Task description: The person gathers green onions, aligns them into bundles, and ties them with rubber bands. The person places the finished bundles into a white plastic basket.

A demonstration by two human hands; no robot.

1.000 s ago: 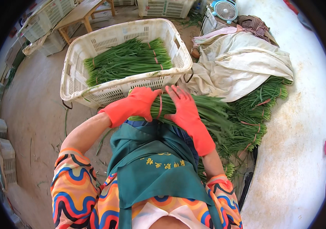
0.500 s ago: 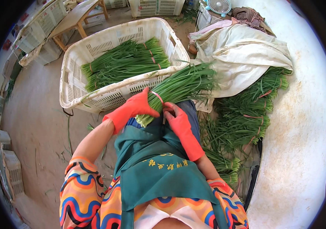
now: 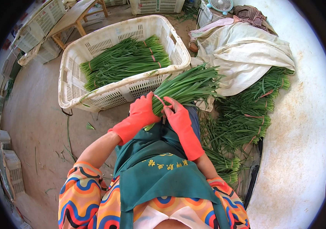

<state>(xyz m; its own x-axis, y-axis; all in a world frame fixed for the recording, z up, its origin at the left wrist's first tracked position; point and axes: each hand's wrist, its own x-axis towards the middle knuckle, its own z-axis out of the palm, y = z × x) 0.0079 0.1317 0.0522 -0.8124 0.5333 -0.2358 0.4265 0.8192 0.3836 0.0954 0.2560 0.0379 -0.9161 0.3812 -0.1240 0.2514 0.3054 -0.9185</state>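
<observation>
My left hand [image 3: 142, 110], in an orange rubber glove, grips a bundle of long green leafy stalks [image 3: 184, 84] near its pale lower ends above my lap. The bundle slants up toward the right. My right hand [image 3: 174, 112], also gloved, has its fingers closed on a pink band [image 3: 159, 99] around the bundle. Just beyond my hands, a large white slotted crate [image 3: 72, 97] holds banded bundles [image 3: 121, 63] of the same greens. More bundles [image 3: 247, 114] are piled to my right, partly under a pale cloth [image 3: 247, 53].
A wooden bench [image 3: 69, 21] and stacked crates [image 3: 37, 26] stand at back left, with more crates at the far left edge. A small fan [image 3: 220, 5] is at the top. A stained white surface [image 3: 293, 145] runs along my right. Loose stalks [image 3: 67, 137] litter the floor.
The bundle has swung from lying nearly level to slanting up and right. My right hand has left the bundle's top and come onto the band; my left hand has moved slightly right.
</observation>
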